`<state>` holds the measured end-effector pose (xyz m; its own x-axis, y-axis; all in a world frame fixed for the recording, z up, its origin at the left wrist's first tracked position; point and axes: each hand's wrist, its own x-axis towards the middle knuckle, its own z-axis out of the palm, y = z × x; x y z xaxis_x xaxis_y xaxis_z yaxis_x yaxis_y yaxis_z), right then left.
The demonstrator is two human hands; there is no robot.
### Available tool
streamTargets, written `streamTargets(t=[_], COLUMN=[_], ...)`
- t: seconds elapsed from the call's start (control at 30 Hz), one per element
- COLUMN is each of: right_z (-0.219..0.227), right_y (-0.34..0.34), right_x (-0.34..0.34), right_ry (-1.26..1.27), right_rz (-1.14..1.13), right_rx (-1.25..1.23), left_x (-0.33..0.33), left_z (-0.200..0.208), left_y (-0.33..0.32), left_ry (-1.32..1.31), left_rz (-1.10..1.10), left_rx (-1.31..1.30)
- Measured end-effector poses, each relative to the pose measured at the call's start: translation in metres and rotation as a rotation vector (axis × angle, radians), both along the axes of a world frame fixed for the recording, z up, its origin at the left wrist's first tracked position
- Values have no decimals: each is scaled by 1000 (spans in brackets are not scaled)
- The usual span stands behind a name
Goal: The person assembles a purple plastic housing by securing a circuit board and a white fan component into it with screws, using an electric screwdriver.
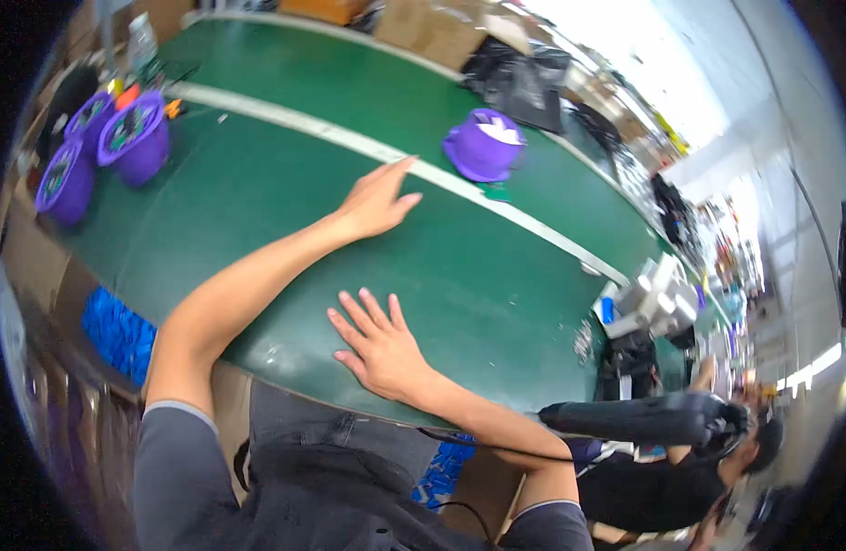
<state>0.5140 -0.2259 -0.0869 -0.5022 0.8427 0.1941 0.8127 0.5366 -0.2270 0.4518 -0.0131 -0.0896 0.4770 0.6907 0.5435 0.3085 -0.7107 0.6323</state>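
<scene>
My left hand (379,198) reaches over the green table (285,207), its fingertips near the white strip (304,124) that runs across the surface. The fingers are stretched out with the thumb apart, and nothing is in them. Close to the near edge, my right hand (381,349) lies flat, palm down, with spread fingers and nothing held. Beyond the strip, to the right of my left hand, stands a purple tub (483,151) with white pieces in it. A small green piece (495,192) lies beside that tub.
Purple tubs (140,151) with small parts stand at the far left by a clear bottle (143,41). A white machine (657,298) sits at the right end, near small metal bits (584,342). Boxes of blue pieces (118,335) are below the edge. Another person (662,491) is at right.
</scene>
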Motion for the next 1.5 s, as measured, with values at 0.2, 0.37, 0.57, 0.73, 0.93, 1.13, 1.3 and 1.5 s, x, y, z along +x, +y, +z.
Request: streamTargets(t=[0.2, 0.37, 0.57, 0.73, 0.93, 1.13, 1.3, 1.5], right_z=[-12, -13, 8, 7, -12, -79, 15, 80], right_y=[-37, -58, -77, -90, -45, -97, -77, -127], right_x=[160, 252, 137, 69, 240, 414, 280, 175], right_ry=[-170, -268, -195, -188, -365, -1029, 166, 1272], right_rz=[-774, -1058, -704, -453, -1104, -1060, -943, -453], right_rx=[136, 114, 279, 11, -56, 392, 375, 62], left_x=[-99, -182, -277, -334, -383, -441, -544, -498], left_z=[31, 27, 35, 31, 69, 39, -2, 35], left_y=[-57, -70, -112, -78, -8, 118, 128, 107], left_ry=[78, 7, -92, 21, 330, -97, -532, -326], left_rz=[92, 309, 649, 896, 1193, 974, 736, 788], left_rx=[-83, -89, -32, 118, -107, -568, -713, -695])
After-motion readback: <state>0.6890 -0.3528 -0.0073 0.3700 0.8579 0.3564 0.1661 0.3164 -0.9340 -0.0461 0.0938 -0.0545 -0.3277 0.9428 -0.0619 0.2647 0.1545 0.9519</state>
